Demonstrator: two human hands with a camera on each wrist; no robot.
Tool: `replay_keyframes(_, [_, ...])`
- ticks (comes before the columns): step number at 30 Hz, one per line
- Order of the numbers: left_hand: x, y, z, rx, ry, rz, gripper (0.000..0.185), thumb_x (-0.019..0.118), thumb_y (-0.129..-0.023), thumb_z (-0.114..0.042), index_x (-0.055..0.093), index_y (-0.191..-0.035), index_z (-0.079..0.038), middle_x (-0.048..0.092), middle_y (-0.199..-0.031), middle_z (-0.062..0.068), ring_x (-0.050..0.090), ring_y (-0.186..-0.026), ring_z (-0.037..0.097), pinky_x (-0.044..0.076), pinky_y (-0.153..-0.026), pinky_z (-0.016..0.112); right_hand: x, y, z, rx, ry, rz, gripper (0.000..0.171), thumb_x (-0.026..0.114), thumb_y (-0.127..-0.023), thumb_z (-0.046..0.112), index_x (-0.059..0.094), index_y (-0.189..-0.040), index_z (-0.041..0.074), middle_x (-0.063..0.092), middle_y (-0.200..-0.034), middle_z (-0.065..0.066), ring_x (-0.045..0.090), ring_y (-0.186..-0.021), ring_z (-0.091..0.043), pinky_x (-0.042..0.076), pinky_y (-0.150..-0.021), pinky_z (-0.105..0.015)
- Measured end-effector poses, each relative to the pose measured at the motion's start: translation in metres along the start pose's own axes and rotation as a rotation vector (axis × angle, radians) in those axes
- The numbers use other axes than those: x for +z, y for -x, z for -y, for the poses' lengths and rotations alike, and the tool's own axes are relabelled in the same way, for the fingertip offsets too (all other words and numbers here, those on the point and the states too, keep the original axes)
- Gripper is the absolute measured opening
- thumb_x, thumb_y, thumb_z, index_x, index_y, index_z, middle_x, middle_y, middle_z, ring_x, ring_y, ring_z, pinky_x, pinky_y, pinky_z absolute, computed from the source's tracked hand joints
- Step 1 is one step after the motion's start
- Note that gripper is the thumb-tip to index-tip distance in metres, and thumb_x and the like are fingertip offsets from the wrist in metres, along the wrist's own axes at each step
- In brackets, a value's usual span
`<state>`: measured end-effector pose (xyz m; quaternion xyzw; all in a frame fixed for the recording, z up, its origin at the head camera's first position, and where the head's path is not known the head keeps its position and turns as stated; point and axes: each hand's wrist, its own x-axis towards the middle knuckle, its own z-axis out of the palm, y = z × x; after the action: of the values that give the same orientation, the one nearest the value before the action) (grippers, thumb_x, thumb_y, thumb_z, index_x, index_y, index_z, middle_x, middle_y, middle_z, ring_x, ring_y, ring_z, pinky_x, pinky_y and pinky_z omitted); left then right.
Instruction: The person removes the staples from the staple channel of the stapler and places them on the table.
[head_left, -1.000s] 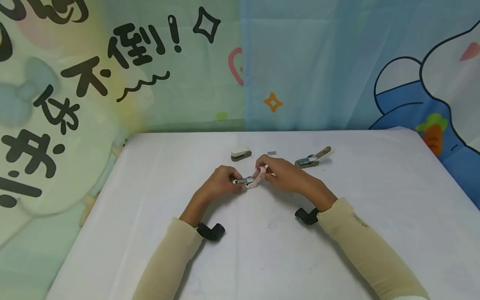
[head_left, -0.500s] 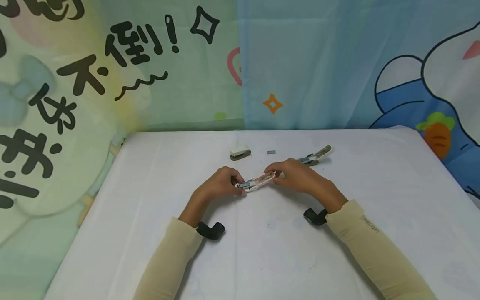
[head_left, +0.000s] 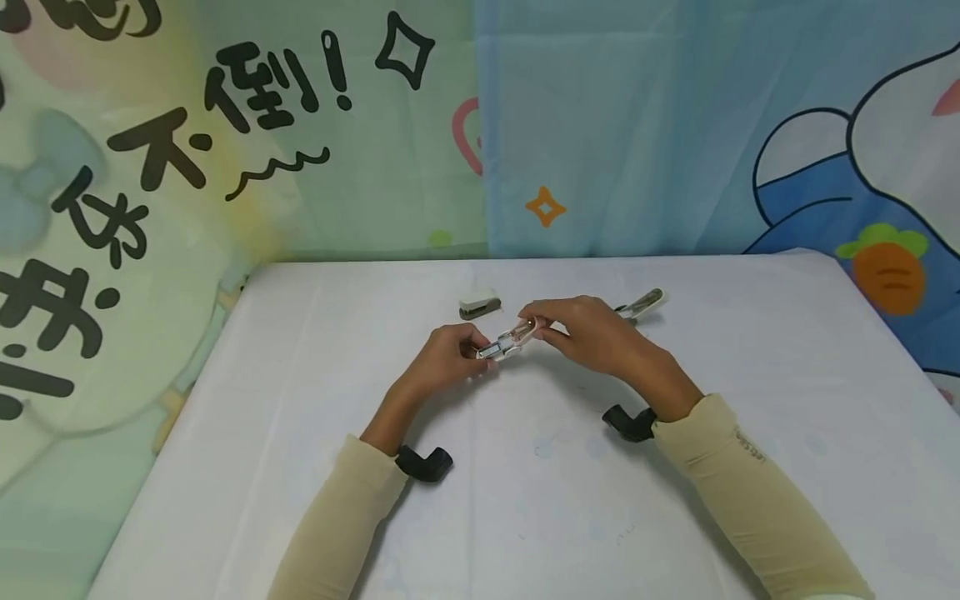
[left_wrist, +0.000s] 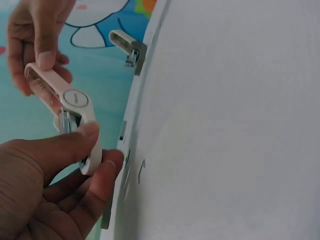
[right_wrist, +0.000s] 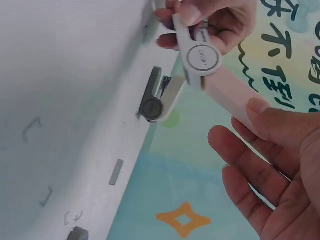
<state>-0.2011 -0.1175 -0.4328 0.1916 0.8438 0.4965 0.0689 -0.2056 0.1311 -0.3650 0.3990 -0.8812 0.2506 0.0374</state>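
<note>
A small pink-and-white stapler (head_left: 510, 340) is unfolded, its pink top arm swung far back from its white base. My left hand (head_left: 448, 354) pinches the base between thumb and fingers, near its end. The round hinge (left_wrist: 76, 98) and some bare metal inside show in the left wrist view. At the other end my right hand (head_left: 592, 329) grips the pink arm (right_wrist: 232, 95), thumb flat along it. Both hands hold the stapler above the white table, their shadows on the cloth below.
A folded white-and-grey stapler (head_left: 480, 305) sits toward the table's back. An unfolded grey-and-white stapler (head_left: 641, 305) lies right of it, partly behind my right hand. A short staple strip (right_wrist: 116, 172) and loose staples (right_wrist: 46, 196) lie on the table (head_left: 480, 500).
The pink arm has swung from raised to nearly in line with the base, my right hand moving right with it. Since then both hands have shifted up toward the table's back with the stapler.
</note>
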Motion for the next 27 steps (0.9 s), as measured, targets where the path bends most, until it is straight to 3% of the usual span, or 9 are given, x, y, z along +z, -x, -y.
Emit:
replay_keyframes(3, [0.0, -0.001, 0.001, 0.015, -0.023, -0.029, 0.015, 0.077, -0.081, 0.0, 0.069, -0.094, 0.001, 0.067, -0.081, 0.004, 0.059, -0.068, 0.012, 0.046, -0.058, 0.023, -0.004, -0.002, 0.002, 0.04, 0.004, 0.051, 0.031, 0.072, -0.088, 0.006, 0.067, -0.118, 0.007, 0.068, -0.096, -0.002, 0.06, -0.082, -0.016, 0.046, -0.069, -0.037])
replay_keyframes(6, [0.0, -0.001, 0.0, 0.03, -0.03, -0.085, 0.015, 0.077, -0.081, 0.0, 0.07, -0.094, 0.002, 0.068, -0.083, 0.005, 0.06, -0.068, 0.012, 0.047, -0.057, 0.023, -0.007, -0.002, 0.001, 0.082, 0.012, 0.052, 0.033, 0.073, -0.088, 0.008, 0.066, -0.12, 0.004, 0.067, -0.109, -0.007, 0.06, -0.097, -0.024, 0.047, -0.081, -0.042])
replay_keyframes(8, [-0.001, -0.001, -0.001, 0.039, -0.038, -0.138, 0.017, 0.077, -0.081, 0.0, 0.07, -0.095, 0.004, 0.068, -0.083, 0.007, 0.06, -0.068, 0.013, 0.046, -0.056, 0.024, -0.005, -0.003, 0.002, 0.054, 0.018, -0.037, 0.032, 0.073, -0.088, 0.009, 0.067, -0.119, 0.004, 0.066, -0.114, -0.009, 0.057, -0.104, -0.028, 0.046, -0.086, -0.044])
replay_keyframes(10, [-0.001, -0.001, -0.003, 0.044, -0.054, -0.205, 0.019, 0.078, -0.081, -0.001, 0.07, -0.097, 0.004, 0.068, -0.083, 0.008, 0.06, -0.068, 0.014, 0.046, -0.056, 0.024, -0.002, -0.005, 0.005, -0.027, 0.01, -0.183, 0.029, 0.072, -0.088, 0.008, 0.068, -0.117, 0.002, 0.065, -0.116, -0.011, 0.056, -0.109, -0.029, 0.046, -0.088, -0.043])
replay_keyframes(13, [-0.001, -0.001, -0.007, 0.05, -0.071, -0.313, 0.021, 0.079, -0.081, -0.004, 0.07, -0.099, 0.004, 0.069, -0.084, 0.008, 0.06, -0.069, 0.014, 0.047, -0.057, 0.025, 0.006, -0.01, 0.016, -0.134, 0.001, -0.328, 0.023, 0.07, -0.089, 0.003, 0.07, -0.112, 0.002, 0.067, -0.104, -0.009, 0.059, -0.09, -0.021, 0.048, -0.073, -0.036])
replay_keyframes(15, [-0.001, -0.001, -0.01, 0.065, -0.077, -0.373, 0.021, 0.079, -0.082, -0.006, 0.071, -0.099, 0.003, 0.069, -0.084, 0.008, 0.06, -0.069, 0.014, 0.047, -0.057, 0.026, 0.013, -0.014, 0.027, -0.135, -0.027, -0.312, 0.022, 0.067, -0.091, 0.002, 0.071, -0.112, 0.001, 0.067, -0.098, -0.009, 0.056, -0.076, -0.017, 0.046, -0.065, -0.033])
replay_keyframes(18, [0.0, 0.0, -0.013, 0.09, -0.076, -0.428, 0.021, 0.079, -0.082, -0.007, 0.071, -0.099, 0.002, 0.068, -0.082, 0.007, 0.061, -0.068, 0.014, 0.048, -0.058, 0.026, 0.026, -0.02, 0.037, -0.02, -0.076, -0.199, 0.025, 0.062, -0.095, 0.006, 0.068, -0.119, 0.0, 0.067, -0.095, -0.008, 0.05, -0.065, -0.013, 0.042, -0.06, -0.032])
replay_keyframes(22, [0.002, 0.0, -0.016, 0.115, -0.082, -0.455, 0.021, 0.079, -0.082, -0.007, 0.071, -0.099, 0.003, 0.068, -0.08, 0.007, 0.062, -0.068, 0.015, 0.049, -0.059, 0.025, 0.038, -0.027, 0.04, 0.146, -0.149, -0.127, 0.03, 0.058, -0.099, 0.008, 0.063, -0.126, -0.002, 0.067, -0.099, -0.011, 0.046, -0.059, -0.013, 0.04, -0.056, -0.032])
replay_keyframes(27, [0.004, 0.001, -0.018, 0.153, -0.106, -0.476, 0.02, 0.079, -0.081, -0.004, 0.07, -0.098, 0.004, 0.069, -0.084, 0.011, 0.064, -0.07, 0.017, 0.051, -0.061, 0.025, 0.042, -0.031, 0.044, 0.272, -0.252, -0.086, 0.034, 0.053, -0.101, 0.012, 0.058, -0.131, -0.003, 0.068, -0.096, -0.012, 0.049, -0.055, -0.014, 0.04, -0.051, -0.031])
